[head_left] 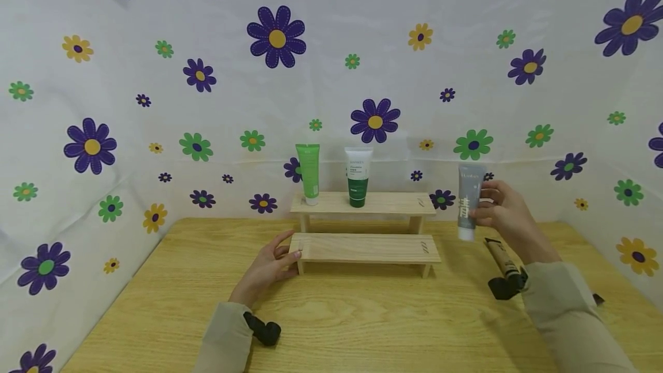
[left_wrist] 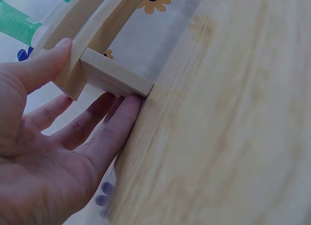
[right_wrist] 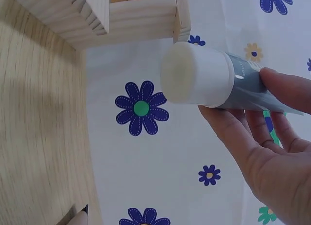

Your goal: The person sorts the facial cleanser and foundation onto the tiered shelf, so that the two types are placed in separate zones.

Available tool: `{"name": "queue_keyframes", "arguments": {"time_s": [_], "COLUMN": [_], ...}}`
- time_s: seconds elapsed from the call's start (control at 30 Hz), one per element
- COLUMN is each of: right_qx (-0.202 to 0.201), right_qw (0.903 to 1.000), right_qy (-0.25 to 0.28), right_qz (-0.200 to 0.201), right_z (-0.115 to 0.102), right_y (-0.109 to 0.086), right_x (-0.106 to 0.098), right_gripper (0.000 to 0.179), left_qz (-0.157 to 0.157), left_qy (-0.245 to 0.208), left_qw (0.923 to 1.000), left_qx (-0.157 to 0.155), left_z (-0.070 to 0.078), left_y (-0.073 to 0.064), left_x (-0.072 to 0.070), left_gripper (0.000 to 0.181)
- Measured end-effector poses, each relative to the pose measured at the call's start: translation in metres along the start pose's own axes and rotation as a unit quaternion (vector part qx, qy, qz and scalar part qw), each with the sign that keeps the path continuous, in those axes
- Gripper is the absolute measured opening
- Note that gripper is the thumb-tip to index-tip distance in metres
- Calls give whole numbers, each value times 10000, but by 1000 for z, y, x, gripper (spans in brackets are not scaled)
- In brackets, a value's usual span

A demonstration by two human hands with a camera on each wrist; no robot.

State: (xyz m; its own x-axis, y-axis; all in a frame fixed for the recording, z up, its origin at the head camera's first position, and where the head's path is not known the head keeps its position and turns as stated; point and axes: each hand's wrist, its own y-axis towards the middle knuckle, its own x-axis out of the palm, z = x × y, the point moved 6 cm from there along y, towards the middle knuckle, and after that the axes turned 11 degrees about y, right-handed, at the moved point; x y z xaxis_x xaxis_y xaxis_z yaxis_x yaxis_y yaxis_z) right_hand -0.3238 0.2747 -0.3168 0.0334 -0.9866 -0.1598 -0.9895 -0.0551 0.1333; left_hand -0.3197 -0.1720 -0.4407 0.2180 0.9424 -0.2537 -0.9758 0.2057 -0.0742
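Observation:
My right hand (head_left: 505, 212) holds a grey-blue squeeze tube (head_left: 469, 194) upright, cap down, in the air to the right of a two-step wooden rack (head_left: 362, 248). In the right wrist view the tube's white cap (right_wrist: 197, 74) faces the camera, thumb on one side and fingers on the other. At the rack's left end, my left hand (head_left: 269, 261) grips the lower step, thumb on top and fingers at the end and leg. On the upper step stand a green tube (head_left: 309, 172) and a white-and-green tube (head_left: 358, 176), both on their caps.
A gold-and-black tube (head_left: 501, 257) lies on the wooden table (head_left: 342, 321), below the right forearm. Partly hidden by the right sleeve, a small dark object (head_left: 598, 299) shows at the right. A flower-printed cloth (head_left: 321, 91) hangs behind and along both sides.

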Motion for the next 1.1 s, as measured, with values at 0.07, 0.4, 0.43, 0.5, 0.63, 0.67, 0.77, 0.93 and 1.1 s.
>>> {"name": "queue_keyframes", "arguments": {"time_s": [0.07, 0.4, 0.43, 0.5, 0.63, 0.67, 0.77, 0.93, 1.1], "right_qx": [4, -200, -217, -255, -371, -403, -474, -531, -492], "right_qw": [10000, 9994, 9993, 9991, 9984, 9981, 9968, 9941, 9941], "right_qy": [14, 188, 197, 211, 289, 342, 571, 871, 862], "right_qz": [46, 220, 242, 273, 304, 302, 297, 371, 443], "right_z": [-2, -10, -11, -13, -15, -16, -17, -19, -21], "right_y": [2, 7, 7, 7, 10, 10, 13, 17, 19], "right_x": [2, 13, 14, 17, 23, 24, 28, 33, 38], "right_gripper": [70, 69, 70, 69, 69, 69, 68, 64, 62], "left_qz": [28, 33, 35, 26, 19, 23, 29, 15, 3], "left_qy": [-37, -20, -40, -25, -18, -12, -32, -69, -6], "left_qw": [10000, 10000, 10000, 10000, 10000, 10000, 10000, 10000, 10000], "left_qx": [-29, -44, -54, -54, -57, -59, -60, -23, -38], "left_z": [0, 1, 1, 1, 0, 0, 0, 0, 0], "left_y": [0, 1, 1, 1, 1, 1, 1, 1, 0], "left_x": [0, -1, -1, -1, -1, -1, -1, -1, 0], "left_gripper": [65, 65, 65, 65, 65, 65, 65, 65, 65]}}
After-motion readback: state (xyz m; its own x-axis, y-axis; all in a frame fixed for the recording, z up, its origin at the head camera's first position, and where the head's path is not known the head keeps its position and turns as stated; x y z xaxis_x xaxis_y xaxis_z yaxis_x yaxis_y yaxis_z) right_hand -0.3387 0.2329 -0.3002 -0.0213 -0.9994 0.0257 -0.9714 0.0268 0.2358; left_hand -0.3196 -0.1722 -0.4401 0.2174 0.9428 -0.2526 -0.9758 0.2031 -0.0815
